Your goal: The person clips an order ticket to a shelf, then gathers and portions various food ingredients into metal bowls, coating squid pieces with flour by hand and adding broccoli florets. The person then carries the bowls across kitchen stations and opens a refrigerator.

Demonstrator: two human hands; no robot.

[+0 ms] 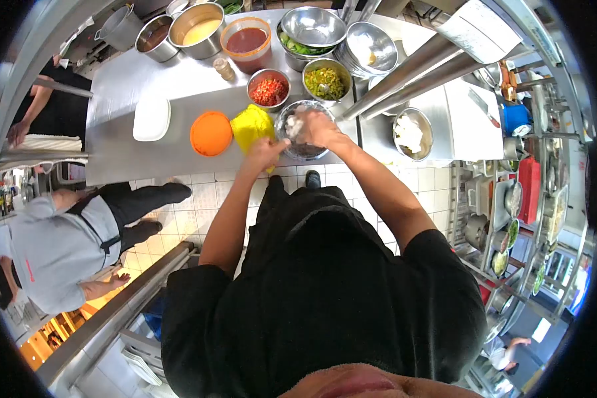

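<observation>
A metal bowl (304, 151) with white pieces and dark contents stands near the front edge of the steel counter. My right hand (317, 129) is inside its rim, fingers pointing down and partly blurred, so what they hold is hidden. At the bowl's left side is my left hand (265, 154), its thumb and fingers at the rim, next to a yellow cloth (253, 127). Just behind are a bowl of chopped red pieces (269, 89) and a bowl of chopped green pieces (325, 81) with a spoon in it.
An orange lid (211, 133) and a white lid (152, 120) lie to the left. Pots (196, 30) and a sauce tub (247, 41) line the back. Steel posts (404, 73), a bowl of white food (412, 134) and a knife (484, 107) are right. A person (66, 232) stands left.
</observation>
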